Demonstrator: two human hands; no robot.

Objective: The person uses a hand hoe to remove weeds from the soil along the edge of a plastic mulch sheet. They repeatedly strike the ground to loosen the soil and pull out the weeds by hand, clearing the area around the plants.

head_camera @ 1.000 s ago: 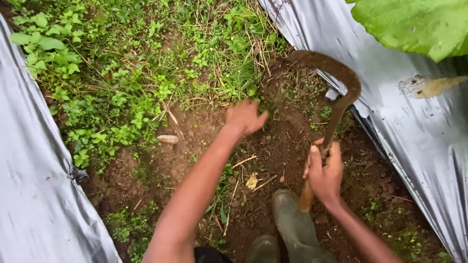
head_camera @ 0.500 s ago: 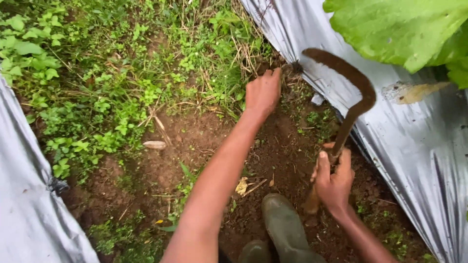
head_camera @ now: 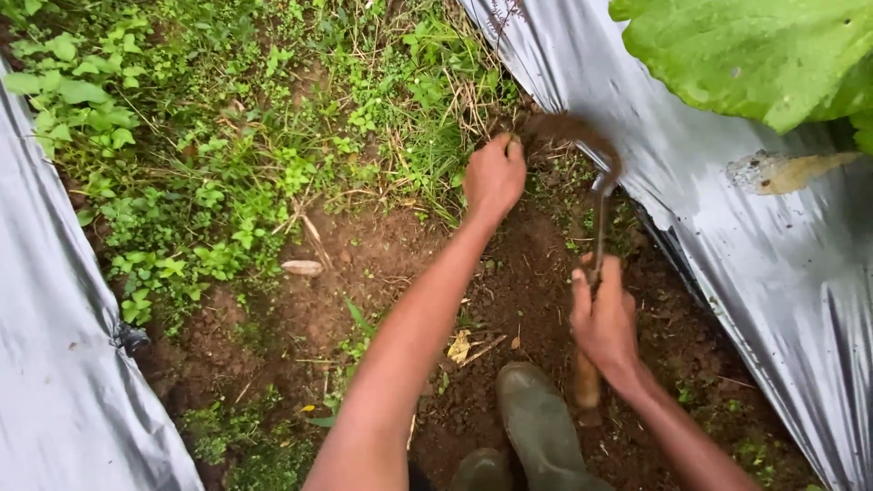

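My left hand [head_camera: 493, 175] is stretched forward and closed around a tuft of grass and weeds [head_camera: 452, 136] at the edge of the bare soil. My right hand [head_camera: 602, 318] grips the wooden handle of a curved, soil-caked sickle [head_camera: 596, 168]. Its blade sits blurred just right of my left hand, low against the ground beside the plastic sheet. A green rubber boot [head_camera: 538, 423] stands on the soil below my hands.
Silver plastic mulch covers a raised bed on the right [head_camera: 727, 209] and another on the left [head_camera: 55, 364]. Green weeds [head_camera: 209, 155] fill the furrow ahead. Bare brown soil [head_camera: 364, 264] lies nearer. A large green leaf [head_camera: 755, 55] hangs at the upper right.
My left hand reached forward and closed on the grass tuft. The sickle blade swung down from its raised position to the ground beside that hand.
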